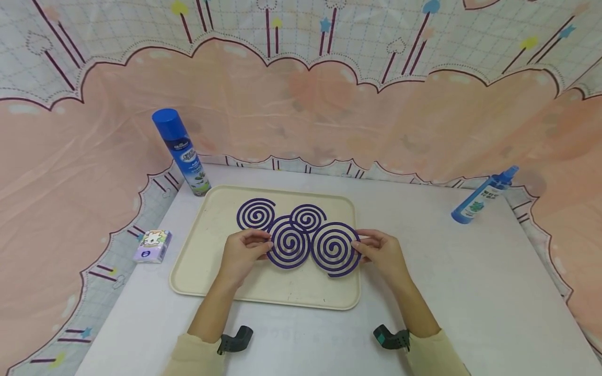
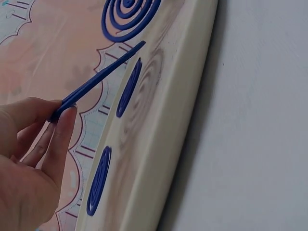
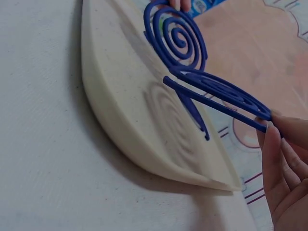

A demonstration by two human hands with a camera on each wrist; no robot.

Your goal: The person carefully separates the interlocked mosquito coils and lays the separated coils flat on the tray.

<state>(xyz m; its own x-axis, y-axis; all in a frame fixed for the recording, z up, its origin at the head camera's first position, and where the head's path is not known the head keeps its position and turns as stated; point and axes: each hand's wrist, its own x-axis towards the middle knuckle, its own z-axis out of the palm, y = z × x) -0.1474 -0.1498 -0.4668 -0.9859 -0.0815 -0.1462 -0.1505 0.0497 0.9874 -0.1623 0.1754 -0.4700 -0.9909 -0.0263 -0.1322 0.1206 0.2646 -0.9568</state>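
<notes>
My left hand (image 1: 241, 254) pinches the left rim of a dark blue mosquito coil (image 1: 291, 242) between thumb and fingers. A second large mosquito coil (image 1: 334, 248) is pinched at its right edge by my right hand (image 1: 384, 255). Both are raised off the cream tray (image 1: 207, 271), and their shadows fall on it in the wrist views. Two other coils lie farther back: one at the left (image 1: 256, 215), the other at the right (image 1: 308, 218), partly covered by the held coils. In the right wrist view, the right hand's coil (image 3: 216, 98) appears edge-on, its outer strand hanging apart.
A blue aerosol can (image 1: 188, 159) stands behind the tray's far left corner. Left of the tray lies a small purple-and-white pack (image 1: 153, 246). A blue spray bottle (image 1: 482, 198) stands at the far right of the white table (image 1: 447, 287). Patterned cloth (image 1: 282, 115) hangs behind.
</notes>
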